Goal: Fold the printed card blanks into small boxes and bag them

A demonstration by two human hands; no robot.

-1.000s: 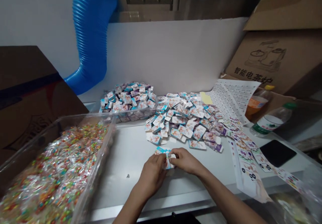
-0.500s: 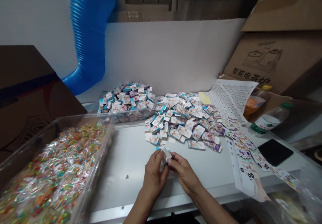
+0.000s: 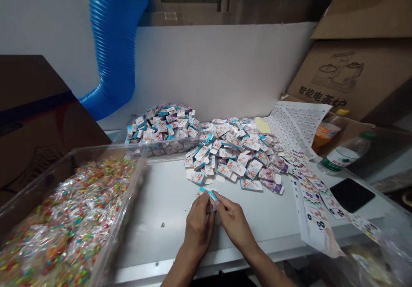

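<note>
Near the front of the white table, my left hand [image 3: 198, 220] and my right hand [image 3: 233, 218] are both closed on a small printed cardboard box [image 3: 211, 196]. Blue and white show on it between my fingertips; its lower part is hidden by my hands. Just beyond lies a loose pile of similar small boxes [image 3: 231, 149], several with white end flaps sticking out. Behind and to the left, a clear tray [image 3: 167, 149] is heaped with more such boxes.
A large clear bin [image 3: 124, 209] of bagged colourful beads or candies stands at left. Printed sticker sheets [image 3: 317, 227], a black phone-like slab [image 3: 352, 195] and two bottles [image 3: 346, 154] are at right. A blue hose [image 3: 112, 50] hangs behind; cardboard cartons [image 3: 347, 76] flank the table.
The box in my hands has turned: its plain white flap faced up before, and now its blue printed side shows. My right fingers have moved up slightly along it.
</note>
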